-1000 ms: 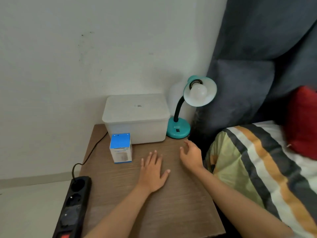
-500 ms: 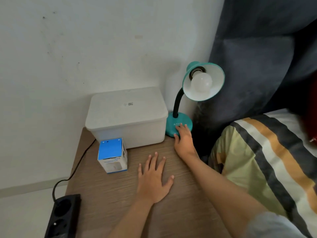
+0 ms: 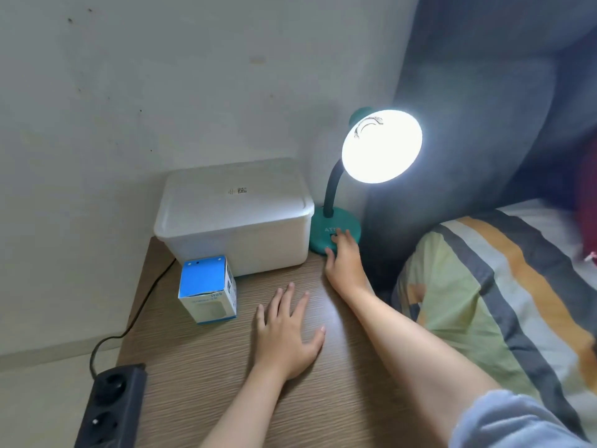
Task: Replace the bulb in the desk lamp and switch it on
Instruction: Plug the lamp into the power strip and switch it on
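On lamp base (image 3: 323,236): right hand (image 3: 344,258), fingers extended on switch, gripping nothing; lamp shade (image 3: 382,146) lit.
Left hand (image 3: 287,331) flat beside base; I judge switch-on done, withdraw next.

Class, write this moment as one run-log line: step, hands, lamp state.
step: switch on | right hand: fingers on lamp base | left hand: flat on table | lamp shade: lit

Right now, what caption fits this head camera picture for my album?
Right hand on the lit lamp's base, left hand flat on the table.
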`<state>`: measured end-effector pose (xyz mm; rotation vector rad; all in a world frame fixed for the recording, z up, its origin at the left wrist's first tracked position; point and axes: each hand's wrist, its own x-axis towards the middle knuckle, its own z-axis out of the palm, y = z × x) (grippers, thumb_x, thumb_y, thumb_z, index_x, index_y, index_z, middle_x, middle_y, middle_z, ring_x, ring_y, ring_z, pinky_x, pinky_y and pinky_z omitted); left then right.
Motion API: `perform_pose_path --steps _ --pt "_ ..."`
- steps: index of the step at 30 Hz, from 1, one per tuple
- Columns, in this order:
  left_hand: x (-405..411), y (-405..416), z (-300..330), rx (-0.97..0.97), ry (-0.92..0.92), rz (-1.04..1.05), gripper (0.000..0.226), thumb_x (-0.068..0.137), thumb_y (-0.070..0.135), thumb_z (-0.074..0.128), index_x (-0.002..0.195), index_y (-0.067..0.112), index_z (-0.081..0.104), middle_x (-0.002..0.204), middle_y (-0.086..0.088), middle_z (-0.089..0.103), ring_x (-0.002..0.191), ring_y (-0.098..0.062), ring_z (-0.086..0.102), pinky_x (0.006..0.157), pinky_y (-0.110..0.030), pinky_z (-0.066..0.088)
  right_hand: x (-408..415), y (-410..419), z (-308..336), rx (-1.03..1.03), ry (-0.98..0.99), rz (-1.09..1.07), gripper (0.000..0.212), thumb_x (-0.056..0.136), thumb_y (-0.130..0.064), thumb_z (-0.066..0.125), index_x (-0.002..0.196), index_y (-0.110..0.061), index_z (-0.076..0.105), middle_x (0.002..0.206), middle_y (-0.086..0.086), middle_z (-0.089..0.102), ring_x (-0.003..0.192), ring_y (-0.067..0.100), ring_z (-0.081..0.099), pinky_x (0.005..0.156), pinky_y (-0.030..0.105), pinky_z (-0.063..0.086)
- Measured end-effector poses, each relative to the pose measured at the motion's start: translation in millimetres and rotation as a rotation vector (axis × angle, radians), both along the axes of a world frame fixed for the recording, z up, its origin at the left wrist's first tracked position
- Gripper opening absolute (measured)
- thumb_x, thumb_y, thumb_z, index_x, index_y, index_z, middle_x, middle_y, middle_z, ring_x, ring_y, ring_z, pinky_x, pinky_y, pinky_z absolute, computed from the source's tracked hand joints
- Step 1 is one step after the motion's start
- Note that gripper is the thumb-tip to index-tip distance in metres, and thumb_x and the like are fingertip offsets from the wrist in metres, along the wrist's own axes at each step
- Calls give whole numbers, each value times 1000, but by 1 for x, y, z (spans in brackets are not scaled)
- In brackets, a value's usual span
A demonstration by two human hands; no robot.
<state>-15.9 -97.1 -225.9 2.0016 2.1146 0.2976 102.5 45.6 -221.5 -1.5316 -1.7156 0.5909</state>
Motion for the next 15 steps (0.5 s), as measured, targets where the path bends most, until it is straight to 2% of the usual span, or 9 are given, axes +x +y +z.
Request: perform_pose_path --steps 3,8,15 --pt "1 0 0 6 5 3 71 80 65 33 143 40 13 158 7 2 144 -15 -1 116 -48 3 0 1 -3 33 -41 3 40 92 -8 47 131 0 43 140 16 45 141 26 26 105 16 13" --pt "1 0 0 11 -14 1 70 80 65 34 143 40 14 158 7 2 144 -14 -2 116 -48 2 0 4 -5 79 -67 -3 38 89 -7 50 127 -1 49 135 16 51 137 29 33 111 25 18" --pt "1 1 0 10 -16 -3 70 80 66 33 142 40 13 158 7 1 144 -14 -2 116 -48 1 -1 5 -6 107 -98 -3 40 87 -6 52 127 -1 49 134 17 52 135 31 36 112 27 19"
